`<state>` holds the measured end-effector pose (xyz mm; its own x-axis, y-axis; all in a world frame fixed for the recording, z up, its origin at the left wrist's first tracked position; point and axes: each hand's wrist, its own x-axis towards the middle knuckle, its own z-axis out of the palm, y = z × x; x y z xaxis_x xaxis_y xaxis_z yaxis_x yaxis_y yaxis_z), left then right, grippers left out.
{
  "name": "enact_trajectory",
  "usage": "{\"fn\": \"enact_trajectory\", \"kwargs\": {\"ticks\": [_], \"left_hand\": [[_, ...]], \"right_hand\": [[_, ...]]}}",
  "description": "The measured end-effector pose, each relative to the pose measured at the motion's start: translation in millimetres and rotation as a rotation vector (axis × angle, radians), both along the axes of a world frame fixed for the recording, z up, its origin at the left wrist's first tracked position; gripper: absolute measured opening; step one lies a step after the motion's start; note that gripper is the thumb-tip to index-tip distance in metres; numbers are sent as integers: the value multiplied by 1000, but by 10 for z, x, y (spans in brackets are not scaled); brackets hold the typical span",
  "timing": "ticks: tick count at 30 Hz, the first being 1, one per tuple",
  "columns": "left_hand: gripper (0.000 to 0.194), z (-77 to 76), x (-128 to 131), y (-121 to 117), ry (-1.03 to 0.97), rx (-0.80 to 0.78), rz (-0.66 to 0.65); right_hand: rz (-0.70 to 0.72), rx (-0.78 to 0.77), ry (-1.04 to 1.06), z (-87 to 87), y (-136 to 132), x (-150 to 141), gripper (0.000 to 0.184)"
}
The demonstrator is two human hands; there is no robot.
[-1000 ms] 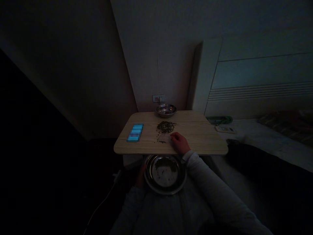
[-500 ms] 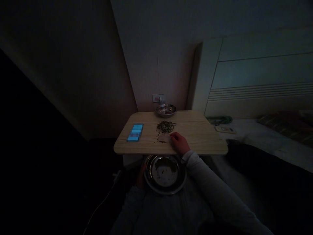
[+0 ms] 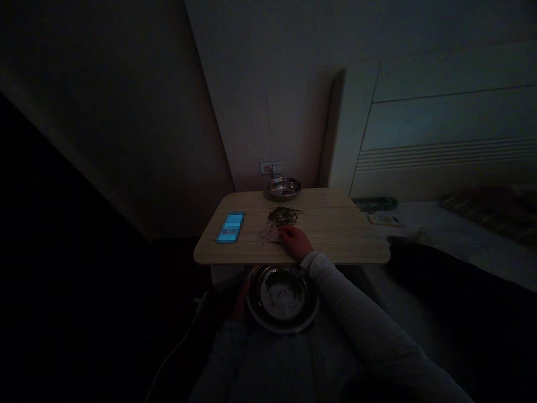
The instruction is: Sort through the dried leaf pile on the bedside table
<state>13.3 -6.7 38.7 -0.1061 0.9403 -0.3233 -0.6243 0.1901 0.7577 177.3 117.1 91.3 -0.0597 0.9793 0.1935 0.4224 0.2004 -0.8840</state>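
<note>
My right hand (image 3: 295, 242) is closed in a pinch on a thin, pale, see-through piece (image 3: 268, 234) that lies low over the table; its kind I cannot make out. Just beyond it is a pile of small dark green bits (image 3: 283, 215), like seeds or dried leaves, with a few loose bits nearer. Below the table's front edge, my left hand (image 3: 242, 302) grips the left rim of a wide steel basin (image 3: 282, 326). Some dark bits lie inside the basin. The left fingers are mostly lost in the dark.
The small wooden table (image 3: 344, 235) has a lit phone (image 3: 230, 227) at its left and a steel bowl (image 3: 283, 189) at the back edge. A wall socket (image 3: 270, 167) is behind. To the right is a bed with a pale remote-like object (image 3: 385, 220); a white cable (image 3: 174, 348) hangs at lower left.
My right hand has moved left over the table with the see-through piece, near the front of the pile. My left hand and the basin stay in place.
</note>
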Motion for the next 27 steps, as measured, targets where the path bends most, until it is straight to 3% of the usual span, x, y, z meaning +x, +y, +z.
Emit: {"fn": "enact_trajectory", "kwargs": {"ticks": [4,10,18,27], "left_hand": [[34,17,3,-3,17,-3,35],[30,104,23,-28,13,-8,-21],[28,43,1,-11,20,-3,12],[26,98,32,-21,-24,-22,17]], "right_hand": [[-9,6,-47,-9,9,-21,23],[40,29,-91,1,-30,7,22],[74,41,-107,31,-75,32,20],[96,15,-52,27,-77,42,18]]}}
